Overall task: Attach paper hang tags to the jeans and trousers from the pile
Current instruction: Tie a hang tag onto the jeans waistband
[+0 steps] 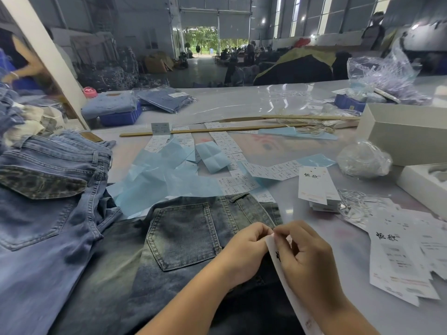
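Observation:
Dark washed jeans (183, 238) lie flat in front of me, back pocket up. My left hand (244, 250) and my right hand (304, 252) meet above the waistband's right end, fingers curled, both pinching the top of a white paper hang tag (287, 286) that hangs down between them. What runs through the tag's top is hidden by my fingertips. A pile of lighter blue jeans (48, 201) lies at the left. More white hang tags (401, 259) are spread at the right, and a small stack of them (316, 187) sits further back.
Light blue paper sheets (154, 180) and strips of small white labels (229, 151) cover the table's middle. A wooden stick (217, 129) lies across behind them. White boxes (406, 131), a plastic bag (362, 158) and loose white strings (358, 206) stand right. Folded jeans rest on a blue crate (121, 117).

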`<state>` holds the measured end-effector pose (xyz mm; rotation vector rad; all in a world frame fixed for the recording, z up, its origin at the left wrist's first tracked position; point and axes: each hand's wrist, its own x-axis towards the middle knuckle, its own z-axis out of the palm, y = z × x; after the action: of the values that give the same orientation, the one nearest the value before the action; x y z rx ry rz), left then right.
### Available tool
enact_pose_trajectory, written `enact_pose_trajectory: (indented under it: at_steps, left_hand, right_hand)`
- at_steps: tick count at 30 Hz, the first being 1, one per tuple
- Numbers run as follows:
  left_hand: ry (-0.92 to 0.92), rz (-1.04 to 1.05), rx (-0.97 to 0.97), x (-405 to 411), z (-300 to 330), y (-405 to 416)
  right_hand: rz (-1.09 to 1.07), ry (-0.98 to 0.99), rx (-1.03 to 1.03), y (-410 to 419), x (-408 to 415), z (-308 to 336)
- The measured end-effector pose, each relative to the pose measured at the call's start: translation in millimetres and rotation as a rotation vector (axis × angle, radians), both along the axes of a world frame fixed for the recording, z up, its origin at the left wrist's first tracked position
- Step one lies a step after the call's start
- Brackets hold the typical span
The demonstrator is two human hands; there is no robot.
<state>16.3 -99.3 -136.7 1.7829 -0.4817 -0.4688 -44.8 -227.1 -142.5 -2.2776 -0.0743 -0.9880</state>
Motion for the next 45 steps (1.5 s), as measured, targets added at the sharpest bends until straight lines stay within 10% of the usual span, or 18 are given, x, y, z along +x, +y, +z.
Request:
enact_pose_trajectory:
  at_steps: [14,45]
  left_hand:
    - [-0.193,0.045,0.146,-5.8,8.0,1.5]
    - [-0.257,0.193,0.046,-5.0,2.5,14.3]
  right_hand:
    - [0.106,0.517,-0.068,-23.5,-6.8,36.9]
    - [-0.162,0.464,-0.142,9.1,-7.9,19.3]
